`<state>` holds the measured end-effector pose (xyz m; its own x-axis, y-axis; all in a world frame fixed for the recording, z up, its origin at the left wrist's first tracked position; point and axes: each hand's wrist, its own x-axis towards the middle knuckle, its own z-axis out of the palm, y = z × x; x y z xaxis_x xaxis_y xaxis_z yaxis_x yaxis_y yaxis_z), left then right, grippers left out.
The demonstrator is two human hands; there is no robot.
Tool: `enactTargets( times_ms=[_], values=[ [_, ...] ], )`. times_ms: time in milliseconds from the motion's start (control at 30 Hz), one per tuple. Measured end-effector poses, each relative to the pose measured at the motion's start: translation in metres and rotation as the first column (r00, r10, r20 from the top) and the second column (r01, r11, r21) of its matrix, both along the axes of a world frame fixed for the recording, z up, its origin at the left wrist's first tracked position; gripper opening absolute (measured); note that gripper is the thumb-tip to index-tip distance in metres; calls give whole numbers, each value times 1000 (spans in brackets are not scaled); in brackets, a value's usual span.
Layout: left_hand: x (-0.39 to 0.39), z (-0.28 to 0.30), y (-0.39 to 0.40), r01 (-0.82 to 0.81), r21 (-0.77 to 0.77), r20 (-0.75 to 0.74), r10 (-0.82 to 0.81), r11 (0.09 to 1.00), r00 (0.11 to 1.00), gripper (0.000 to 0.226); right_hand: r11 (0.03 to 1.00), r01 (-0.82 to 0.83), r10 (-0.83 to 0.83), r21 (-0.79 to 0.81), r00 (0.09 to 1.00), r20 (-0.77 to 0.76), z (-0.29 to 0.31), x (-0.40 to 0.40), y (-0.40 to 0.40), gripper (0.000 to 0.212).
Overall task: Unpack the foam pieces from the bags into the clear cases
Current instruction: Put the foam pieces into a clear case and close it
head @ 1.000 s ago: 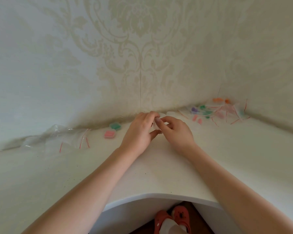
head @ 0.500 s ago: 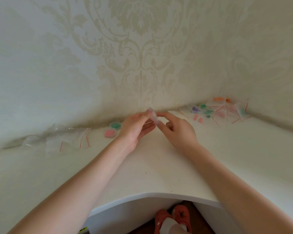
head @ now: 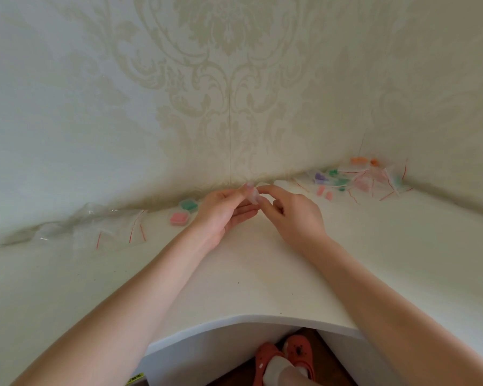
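White desk [head: 262, 274], curved front edge at 6 o'clock, walls at 12. Left hand [head: 223, 210] and right hand [head: 293, 213] both pinch a small clear case [head: 253, 194] at centre.

Single head-worn view, facing forward and down, near white desk [head: 262, 274] corner

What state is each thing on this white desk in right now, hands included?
Left hand: lifted, pinching the small clear item.
Right hand: lifted, fingertips on the same item.
Small clear item: held above the desk; contents unclear.
Pink case: filled, resting.
Green case: filled, by the wall.
Empty bags: flat, crumpled.
Bag pile: holding coloured foam pieces.
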<state>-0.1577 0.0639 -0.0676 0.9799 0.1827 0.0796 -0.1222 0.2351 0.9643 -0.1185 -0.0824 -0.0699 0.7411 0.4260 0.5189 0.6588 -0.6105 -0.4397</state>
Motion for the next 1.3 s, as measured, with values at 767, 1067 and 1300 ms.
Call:
enactTargets(
  times_ms=[767, 1067, 1300],
  values=[
    [1, 0, -2, -193, 127, -40, 200, 973, 979, 37, 995, -49, 58, -88, 993, 106, 5, -5, 3, 47],
    [-4, 9, -2, 188, -303, -27, -206, 934, 978, 27, 998, 60, -59, -1, 990, 132, 4, -4, -1, 33],
    [-5, 5, 1, 190, -429, -2, -211, 883, 977, 40, 986, 81, -61, -143, 989, 138, 5, -5, -1, 34]
  ],
)
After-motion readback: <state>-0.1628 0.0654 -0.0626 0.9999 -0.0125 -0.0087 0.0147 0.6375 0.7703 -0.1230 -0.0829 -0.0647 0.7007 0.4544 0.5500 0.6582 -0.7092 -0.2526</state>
